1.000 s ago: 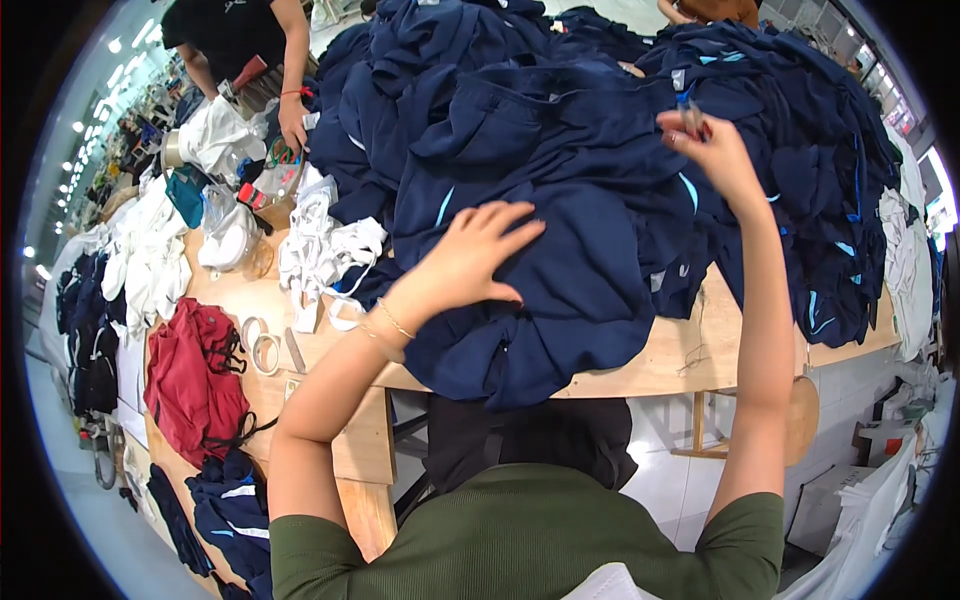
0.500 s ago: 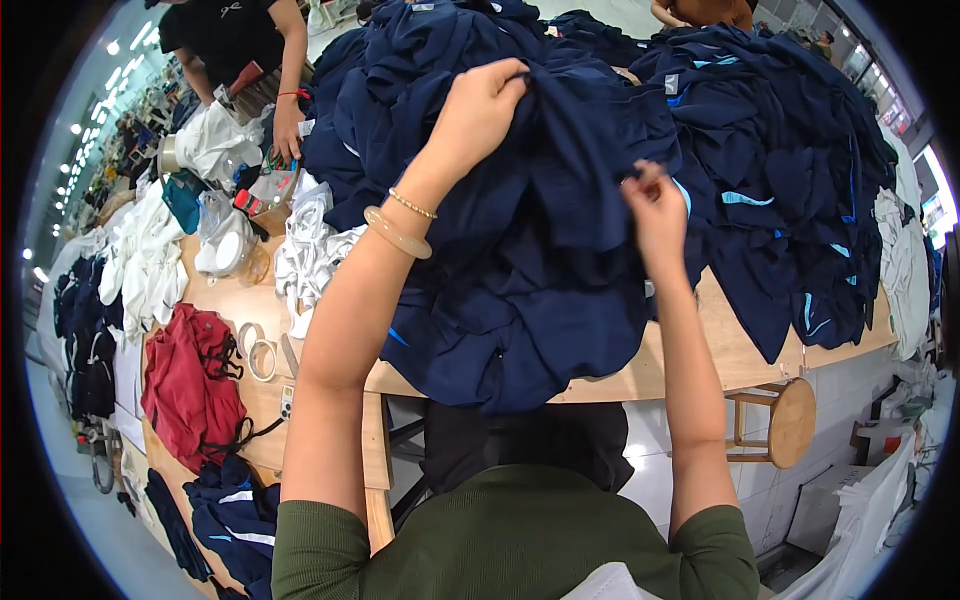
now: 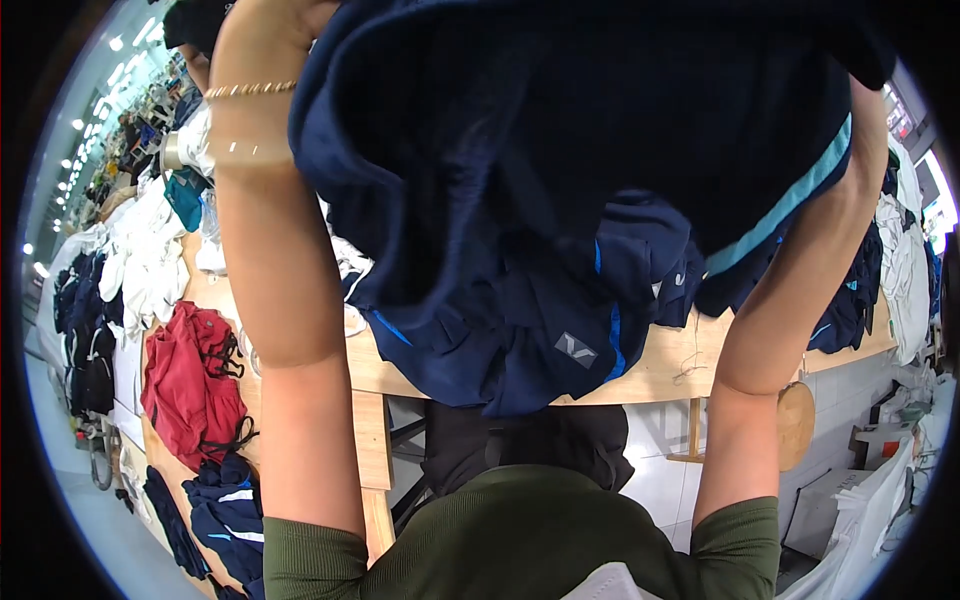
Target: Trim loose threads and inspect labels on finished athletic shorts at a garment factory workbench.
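A navy garment [image 3: 560, 130] with a light-blue stripe along one edge is lifted high and spread between my raised arms. It fills the upper middle of the head view. My left hand [image 3: 312, 18] grips its upper left side at the top edge, fingers mostly hidden by the cloth. My right forearm [image 3: 800, 270] reaches up to the garment's upper right, where dark fabric covers the hand holding it. Below hangs a heap of navy garments [image 3: 470, 350], one showing a small grey patch [image 3: 576, 350] and a bright-blue stripe, draped over the table's front edge.
A red bag [image 3: 195, 385] with black straps lies on the wooden table [image 3: 370, 430] at left, near white cloth [image 3: 145, 260]. More navy garments [image 3: 225, 520] are at the lower left. A wooden stool [image 3: 795, 425] stands under the right side. Another person's arm shows at upper left.
Both my hands have risen and moved apart, lifting the navy garment off the heap and spreading it close to the camera. It now hides much of the pile behind.
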A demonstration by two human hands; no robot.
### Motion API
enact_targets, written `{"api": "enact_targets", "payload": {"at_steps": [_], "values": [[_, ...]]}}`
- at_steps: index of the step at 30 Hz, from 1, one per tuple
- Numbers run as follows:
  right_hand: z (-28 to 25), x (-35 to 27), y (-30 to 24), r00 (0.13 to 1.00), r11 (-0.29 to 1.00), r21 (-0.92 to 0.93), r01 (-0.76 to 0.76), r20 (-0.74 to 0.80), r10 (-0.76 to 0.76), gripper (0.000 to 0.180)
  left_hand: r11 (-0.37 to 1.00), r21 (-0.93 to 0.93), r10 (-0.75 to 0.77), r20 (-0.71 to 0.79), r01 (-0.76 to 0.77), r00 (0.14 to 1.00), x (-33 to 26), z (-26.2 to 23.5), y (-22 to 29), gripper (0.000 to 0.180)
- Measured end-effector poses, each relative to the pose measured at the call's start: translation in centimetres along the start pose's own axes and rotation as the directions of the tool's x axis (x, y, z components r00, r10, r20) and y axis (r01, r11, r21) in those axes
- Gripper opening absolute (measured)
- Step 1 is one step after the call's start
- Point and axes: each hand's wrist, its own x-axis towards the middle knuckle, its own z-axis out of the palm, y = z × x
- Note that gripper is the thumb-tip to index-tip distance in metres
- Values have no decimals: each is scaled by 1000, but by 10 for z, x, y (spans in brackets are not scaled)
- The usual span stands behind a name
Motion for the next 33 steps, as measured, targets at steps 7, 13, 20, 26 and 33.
{"api": "enact_targets", "payload": {"at_steps": [7, 13, 20, 26, 33], "values": [[-92, -11, 71, 956, 917, -280, -283, -153, 249, 19, 622, -307, -641, 327, 720, 694, -51, 157, -60, 26], [-182, -65, 76, 976, 650, -730, -210, -193, 99, 25, 662, -533, -680, -131, 527, 722, -144, 209, 25, 11], [-43, -67, 74, 749, 503, -674, 542, 658, 75, 38, 839, -26, -543, -79, 543, 836, -137, 263, 93, 42], [-35, -31, 108, 752, 32, -767, 641, 636, 173, 11, 774, 128, -619, -59, 621, 783, -153, 263, 75, 38], [-50, -7, 29, 906, 835, -545, 70, 386, 176, 12, 388, -810, -647, 100, 439, 756, -158, 165, 45, 34]]}}
